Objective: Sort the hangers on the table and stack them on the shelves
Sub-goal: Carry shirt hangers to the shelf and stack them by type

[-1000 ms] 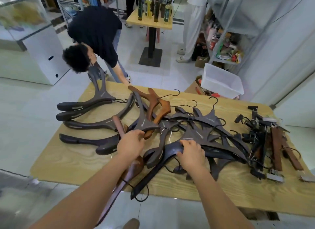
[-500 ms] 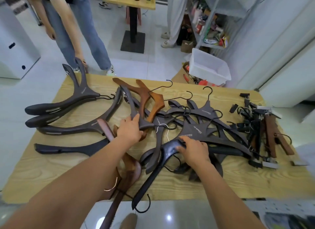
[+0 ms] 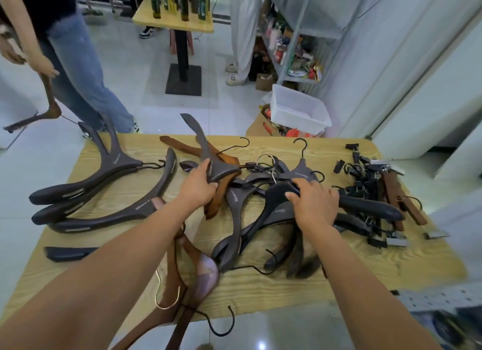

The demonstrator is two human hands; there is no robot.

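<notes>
One head-worn camera looks forward and steeply down over both forearms onto the bench (image 3: 260, 284), close in. Its wide angle also takes in the floor beyond.

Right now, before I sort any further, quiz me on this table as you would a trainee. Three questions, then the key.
1. True or false: the left hand holds nothing.
2. Where do the clip hangers lie? A) at the table's right end B) at its left end C) on the floor
3. Which hand grips the black hanger?
Key: 1 false, it grips a grey hanger; 2 A; 3 the right hand.
</notes>
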